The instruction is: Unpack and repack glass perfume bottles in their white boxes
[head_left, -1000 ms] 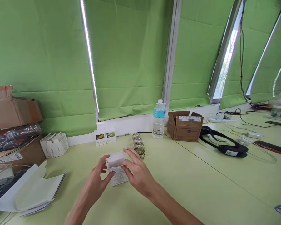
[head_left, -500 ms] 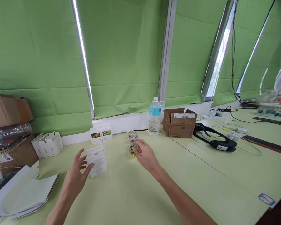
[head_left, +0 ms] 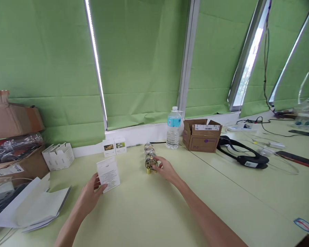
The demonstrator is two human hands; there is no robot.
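My left hand [head_left: 91,193] grips a small white carton [head_left: 108,174] standing on the table, thumb on its printed front and fingers behind it. A dark slot shows near the carton's top edge. Farther right, my right hand [head_left: 166,170] has its thumb and fingertips on the right side of the nearest light bulb [head_left: 149,162]. This bulb is clear glass with a gold-coloured base [head_left: 148,170] pointing toward me. Behind it, more shiny glass bulbs [head_left: 149,149] form a row running away toward the wall; their exact number is hard to tell.
Two small picture boxes [head_left: 114,147] stand by the wall, with white cartons [head_left: 58,156] to their left. Beyond the bulbs are a water bottle [head_left: 173,128], an open brown box [head_left: 203,141] and a black headset [head_left: 247,158]. Papers [head_left: 38,206] lie at left.
My left hand has closed farther around the white carton, and the carton's face has turned slightly. My right hand stays at the nearest bulb, its fingers shifted to the right side. The view has panned left.
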